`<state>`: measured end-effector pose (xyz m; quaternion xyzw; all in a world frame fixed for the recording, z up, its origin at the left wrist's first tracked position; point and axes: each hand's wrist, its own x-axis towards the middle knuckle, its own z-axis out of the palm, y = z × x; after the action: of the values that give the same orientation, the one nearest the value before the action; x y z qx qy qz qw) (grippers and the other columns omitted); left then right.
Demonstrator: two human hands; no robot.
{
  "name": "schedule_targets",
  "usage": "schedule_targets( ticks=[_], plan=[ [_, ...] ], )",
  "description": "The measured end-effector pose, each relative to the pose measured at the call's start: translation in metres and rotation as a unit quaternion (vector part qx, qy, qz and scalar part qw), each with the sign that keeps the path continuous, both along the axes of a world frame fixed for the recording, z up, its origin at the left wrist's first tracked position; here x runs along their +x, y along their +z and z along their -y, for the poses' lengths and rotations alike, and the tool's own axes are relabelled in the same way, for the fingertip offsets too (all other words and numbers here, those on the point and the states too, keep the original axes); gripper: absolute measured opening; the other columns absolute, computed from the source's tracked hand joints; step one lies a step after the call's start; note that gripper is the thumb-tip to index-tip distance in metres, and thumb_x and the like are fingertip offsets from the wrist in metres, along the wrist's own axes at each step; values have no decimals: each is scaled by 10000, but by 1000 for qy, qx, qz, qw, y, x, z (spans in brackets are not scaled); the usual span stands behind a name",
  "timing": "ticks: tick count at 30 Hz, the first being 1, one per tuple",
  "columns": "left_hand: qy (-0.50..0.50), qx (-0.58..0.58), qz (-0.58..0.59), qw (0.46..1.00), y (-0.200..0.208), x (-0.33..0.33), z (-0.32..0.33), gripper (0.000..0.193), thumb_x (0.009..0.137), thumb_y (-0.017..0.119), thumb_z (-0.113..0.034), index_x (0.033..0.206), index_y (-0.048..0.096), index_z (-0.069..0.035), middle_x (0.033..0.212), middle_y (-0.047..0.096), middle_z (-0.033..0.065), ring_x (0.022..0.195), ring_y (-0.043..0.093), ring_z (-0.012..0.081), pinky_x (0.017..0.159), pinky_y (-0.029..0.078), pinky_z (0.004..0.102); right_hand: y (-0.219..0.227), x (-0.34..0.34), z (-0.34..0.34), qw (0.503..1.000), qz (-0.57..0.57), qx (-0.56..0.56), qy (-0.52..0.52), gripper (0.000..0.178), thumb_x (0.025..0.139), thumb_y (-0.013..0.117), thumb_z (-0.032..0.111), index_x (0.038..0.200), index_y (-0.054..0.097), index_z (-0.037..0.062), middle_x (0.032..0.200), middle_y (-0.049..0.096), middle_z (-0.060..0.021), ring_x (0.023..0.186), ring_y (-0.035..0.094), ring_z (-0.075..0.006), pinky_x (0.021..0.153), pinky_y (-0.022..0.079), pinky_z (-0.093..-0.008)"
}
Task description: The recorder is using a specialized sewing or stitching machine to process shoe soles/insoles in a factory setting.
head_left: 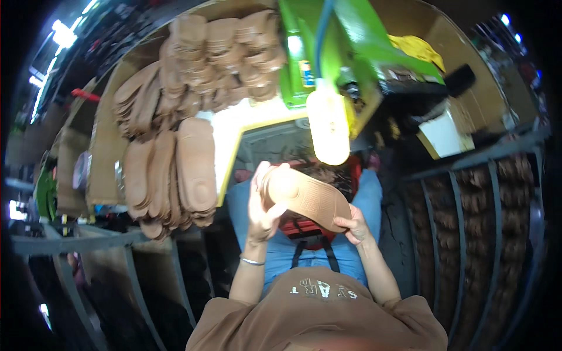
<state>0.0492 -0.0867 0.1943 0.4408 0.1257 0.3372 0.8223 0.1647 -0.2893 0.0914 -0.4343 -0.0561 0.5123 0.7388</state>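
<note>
We hold a tan sole (pixel 305 198) over our lap, in front of the green machine (pixel 345 52). Our left hand (pixel 263 207) grasps its rounded end, fingers curled over the edge at the upper left. Our right hand (pixel 353 225) pinches the other end at the lower right. The sole's long axis runs on a slant from upper left down to lower right, with its ribbed tread face turned up toward us. We cannot tell which end is toe and which is heel.

A lit lamp (pixel 328 126) hangs just above the sole. To our left, stacks of soles (pixel 175 169) of the same tan colour lie on the table (pixel 108 146), with more piled farther back beside the machine. A yellow cloth (pixel 417 48) lies past the machine, and a metal rack (pixel 468 164) stands at our right.
</note>
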Motion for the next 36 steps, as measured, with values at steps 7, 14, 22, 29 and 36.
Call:
schedule_targets(
  ticks=[7,14,22,29,36],
  plan=[
    [-201,204,-231,930,3,88,57,309,836,651,-204,1056,629,12,904,662,51,798,568,62,726,474,233,3,-45,36,996,28,-64,-52,539,688,744,-9,1174,512,-4,1103,592,-88,1012,571,-183,888,461,-310],
    [-116,289,-220,924,1,91,41,268,840,631,-122,1059,629,32,914,648,51,801,565,69,729,459,212,9,-48,52,993,26,-46,-108,484,701,710,-12,1149,528,-34,1096,597,-115,991,578,-196,869,466,-321],
    [-76,179,-205,959,-1,83,40,354,798,659,-59,1118,582,71,925,631,54,806,559,76,750,452,207,60,53,89,933,135,-45,-332,451,698,647,17,1123,506,-39,1050,593,-121,976,582,-221,867,476,-330],
    [-26,211,-145,966,2,68,21,262,764,673,-14,1011,621,56,822,626,36,704,558,78,651,459,213,105,125,42,942,193,4,-275,267,733,631,35,960,492,37,929,570,-77,864,565,-153,782,462,-273],
    [-11,47,-166,985,2,20,-6,272,755,672,-8,999,595,86,877,632,93,768,597,126,710,478,232,112,101,-9,964,153,20,-215,311,702,657,-14,955,491,61,885,577,-55,820,567,-125,748,459,-253]
  ],
)
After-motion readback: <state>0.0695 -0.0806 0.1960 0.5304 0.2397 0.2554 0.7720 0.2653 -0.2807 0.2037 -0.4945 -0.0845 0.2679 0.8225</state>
